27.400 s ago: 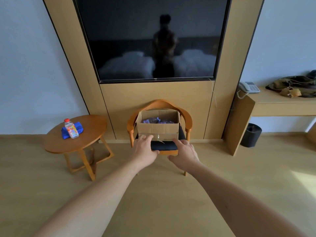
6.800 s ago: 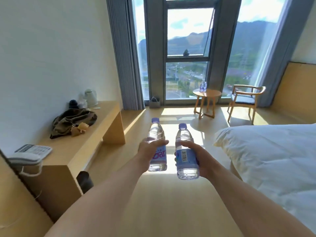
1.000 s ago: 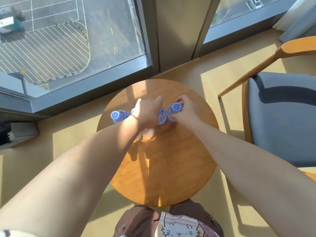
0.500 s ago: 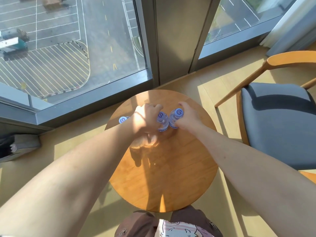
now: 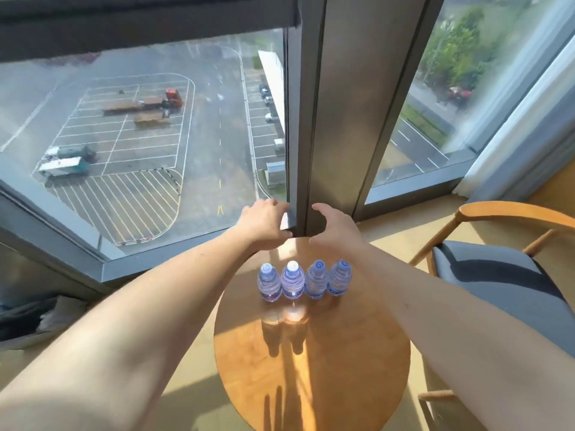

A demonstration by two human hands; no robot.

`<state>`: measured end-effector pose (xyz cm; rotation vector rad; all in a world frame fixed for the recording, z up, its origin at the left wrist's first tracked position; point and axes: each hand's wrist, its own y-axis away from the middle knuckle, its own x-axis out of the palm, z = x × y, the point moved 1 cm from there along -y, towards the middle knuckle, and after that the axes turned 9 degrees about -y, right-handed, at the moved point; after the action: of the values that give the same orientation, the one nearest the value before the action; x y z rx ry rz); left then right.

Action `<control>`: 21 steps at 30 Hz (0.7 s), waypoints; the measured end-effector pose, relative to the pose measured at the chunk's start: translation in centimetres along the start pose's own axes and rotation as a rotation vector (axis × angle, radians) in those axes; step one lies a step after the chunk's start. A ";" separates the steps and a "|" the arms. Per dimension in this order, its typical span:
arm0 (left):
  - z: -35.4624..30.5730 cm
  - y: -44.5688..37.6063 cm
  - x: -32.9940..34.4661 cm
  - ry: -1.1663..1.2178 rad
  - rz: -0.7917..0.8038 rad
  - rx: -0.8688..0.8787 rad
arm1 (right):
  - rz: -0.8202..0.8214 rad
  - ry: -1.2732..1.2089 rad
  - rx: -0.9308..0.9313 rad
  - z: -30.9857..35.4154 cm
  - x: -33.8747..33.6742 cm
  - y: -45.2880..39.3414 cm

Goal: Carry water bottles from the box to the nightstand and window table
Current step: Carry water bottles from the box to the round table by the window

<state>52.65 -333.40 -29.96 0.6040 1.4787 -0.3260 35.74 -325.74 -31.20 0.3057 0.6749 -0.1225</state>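
Four water bottles (image 5: 305, 283) stand upright in one straight row on the round wooden desk (image 5: 311, 368), on the half of it that is nearer to the window (image 5: 149, 144). Each bottle touches or almost touches its neighbour, and all caps point up.

Both hands are raised above the far edge of the desk, beyond the row and clear of it. The left hand (image 5: 266, 223) has loosely bent fingers and holds nothing; the right hand (image 5: 334, 227) is the same, with the thumb spread and nothing inside. Neither hand touches a bottle.

The step in hand seems to be the release after placing. To do it well, the person should draw the arms straight back and a little upward, because the forearms pass on both sides of the row and a low sleeve or wrist could knock an end bottle against the others. The bottles are light and tall, so one push may bring several down. A chair (image 5: 497, 275) with a grey seat stands just right of the desk, so turning away to the left looks freer.
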 end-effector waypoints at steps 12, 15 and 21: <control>4.8 19.1 -6.2 0.027 -0.260 -0.621 | 0.247 0.219 -0.553 14.4 4.5 4.8; 4.9 28.0 -5.2 0.051 -0.253 -0.820 | 0.405 0.236 -0.674 17.3 9.0 9.5; 3.0 46.5 -4.2 0.073 -0.215 -1.217 | 0.665 0.270 -0.944 22.0 17.9 23.0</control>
<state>80.56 -297.98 -17.67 -0.5249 1.5095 0.4456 67.57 -311.15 -20.81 -0.3823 0.7927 0.8691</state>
